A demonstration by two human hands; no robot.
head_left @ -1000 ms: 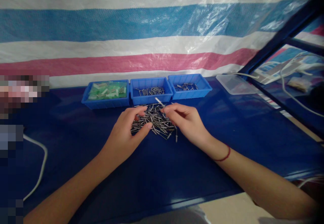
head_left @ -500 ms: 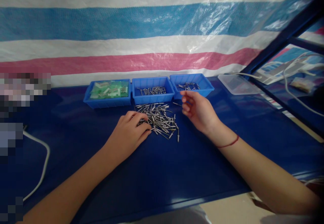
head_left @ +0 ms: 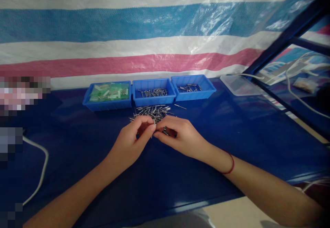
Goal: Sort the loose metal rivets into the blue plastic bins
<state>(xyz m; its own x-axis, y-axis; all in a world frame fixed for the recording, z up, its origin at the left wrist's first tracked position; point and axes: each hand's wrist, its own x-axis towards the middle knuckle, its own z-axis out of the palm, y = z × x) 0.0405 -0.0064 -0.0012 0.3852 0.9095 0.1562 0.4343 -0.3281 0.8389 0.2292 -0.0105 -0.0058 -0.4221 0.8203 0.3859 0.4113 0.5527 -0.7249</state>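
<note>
Head view. The left hand (head_left: 131, 142) and right hand (head_left: 177, 137) met at the middle of the blue worktop (head_left: 232, 128), fingertips touching. The left thumb and forefinger were pinched shut on a single pin (head_left: 154, 129), held roughly upright. The right fingers (head_left: 165, 132) were curled together against it, but whether they also gripped it could not be told. A red cord (head_left: 230, 164) circled the right wrist. The pile of metal pins (head_left: 152, 110) lay on the worktop at 12 o'clock from the hands, its near edge just under the fingertips. Beyond the pile stood three blue bins in a row: the left bin (head_left: 108, 105) with green-backed parts, the middle bin (head_left: 154, 101) and the right bin (head_left: 196, 95) with a few pins each. A stray pin (head_left: 179, 106) lay at 1 o'clock, a clear lid (head_left: 239, 85) at 2 o'clock and a white cable (head_left: 38, 173) at 8 o'clock.
</note>
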